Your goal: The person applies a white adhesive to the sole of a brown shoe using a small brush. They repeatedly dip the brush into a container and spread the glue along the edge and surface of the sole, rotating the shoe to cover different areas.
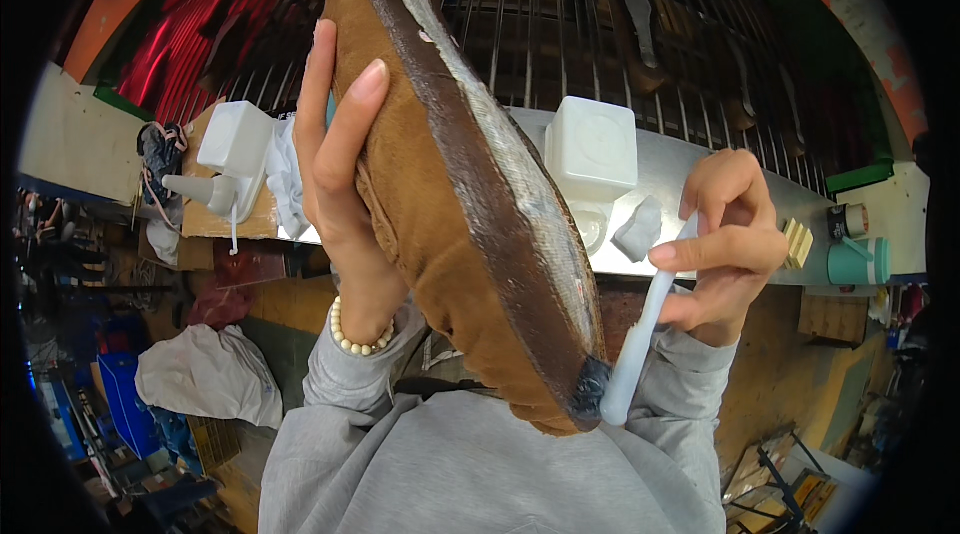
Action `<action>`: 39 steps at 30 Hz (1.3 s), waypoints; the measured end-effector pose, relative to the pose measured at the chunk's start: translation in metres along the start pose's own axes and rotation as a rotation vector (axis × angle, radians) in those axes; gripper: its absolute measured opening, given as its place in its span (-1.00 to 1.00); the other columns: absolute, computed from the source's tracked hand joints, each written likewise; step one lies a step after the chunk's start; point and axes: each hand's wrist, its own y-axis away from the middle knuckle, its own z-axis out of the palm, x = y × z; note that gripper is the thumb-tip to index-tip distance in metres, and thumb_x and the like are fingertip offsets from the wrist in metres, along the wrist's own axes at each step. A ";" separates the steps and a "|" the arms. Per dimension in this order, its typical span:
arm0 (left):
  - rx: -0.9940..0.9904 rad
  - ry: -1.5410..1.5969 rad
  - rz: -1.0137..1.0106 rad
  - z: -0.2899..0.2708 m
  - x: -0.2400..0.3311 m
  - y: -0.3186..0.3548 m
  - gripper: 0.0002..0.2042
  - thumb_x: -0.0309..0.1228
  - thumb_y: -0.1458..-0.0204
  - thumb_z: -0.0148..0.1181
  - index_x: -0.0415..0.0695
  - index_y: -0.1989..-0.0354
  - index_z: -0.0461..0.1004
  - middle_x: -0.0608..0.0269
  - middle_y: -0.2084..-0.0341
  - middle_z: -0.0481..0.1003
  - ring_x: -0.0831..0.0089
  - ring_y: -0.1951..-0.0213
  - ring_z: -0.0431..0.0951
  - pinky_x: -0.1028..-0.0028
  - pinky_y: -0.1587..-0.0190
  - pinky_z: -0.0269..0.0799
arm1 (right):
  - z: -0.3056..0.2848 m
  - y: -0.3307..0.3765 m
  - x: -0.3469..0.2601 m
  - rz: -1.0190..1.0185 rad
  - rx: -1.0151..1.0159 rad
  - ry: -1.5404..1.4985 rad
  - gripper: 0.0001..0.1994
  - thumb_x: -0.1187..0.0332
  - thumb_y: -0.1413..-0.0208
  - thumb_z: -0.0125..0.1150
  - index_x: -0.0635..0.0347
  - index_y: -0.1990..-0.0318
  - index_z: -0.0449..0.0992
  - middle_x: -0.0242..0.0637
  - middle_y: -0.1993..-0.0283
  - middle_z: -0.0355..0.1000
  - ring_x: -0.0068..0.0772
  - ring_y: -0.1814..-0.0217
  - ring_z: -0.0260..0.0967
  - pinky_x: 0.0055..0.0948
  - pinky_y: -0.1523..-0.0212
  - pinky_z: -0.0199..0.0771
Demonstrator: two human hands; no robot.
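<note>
A brown suede shoe upper (420,234) is tilted before me, its underside turned to the right. Dark, glossy brown coating runs along the rim of that underside, around a pale fabric-like strip (510,154). My left hand (340,154) is closed around the upper's left side, two fingers showing on the suede; the other fingers are partly hidden behind it. Between the thumb and fingers of my right hand (730,239) is a brush (640,339) with a white handle. Its dark bristles touch the lower right end of the shoe.
White plastic containers stand on the metal bench, one at left (235,139) and one in the middle (592,146). Beside the latter lies a whitish lump (638,230). A teal mug (858,262) is at the right. Beyond, a metal-rod rack (500,49) bears shoe soles (640,26).
</note>
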 end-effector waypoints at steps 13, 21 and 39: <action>-0.067 -0.012 -0.028 -0.003 0.006 0.003 -0.37 -0.41 0.01 0.41 -0.05 -0.26 0.29 -0.20 -0.36 0.16 -0.07 -0.37 0.21 0.14 -0.37 0.20 | 0.008 -0.022 0.002 0.098 0.038 0.086 -0.58 0.10 0.48 0.68 0.06 0.38 0.75 -0.47 0.33 0.19 -0.52 0.30 0.17 -0.55 0.38 0.08; -0.141 -0.095 -0.093 -0.015 0.006 0.003 -0.28 -0.52 0.09 0.43 -0.15 -0.32 0.26 -0.04 -0.34 0.25 0.00 -0.41 0.17 0.16 -0.39 0.15 | 0.004 -0.014 0.004 0.031 -0.010 0.005 -0.51 0.04 0.60 0.71 0.00 0.37 0.77 -0.51 0.37 0.18 -0.55 0.35 0.15 -0.56 0.40 0.05; -0.338 0.855 -0.842 -0.032 0.022 0.033 -0.16 -0.50 0.07 0.45 -0.20 -0.40 0.10 0.04 -0.28 0.25 0.25 -0.34 0.26 0.27 -0.38 0.19 | 0.044 -0.054 0.014 -0.073 -0.045 -0.136 -0.52 0.12 0.65 0.71 -0.01 0.38 0.77 -0.50 0.41 0.20 -0.58 0.39 0.16 -0.57 0.42 0.04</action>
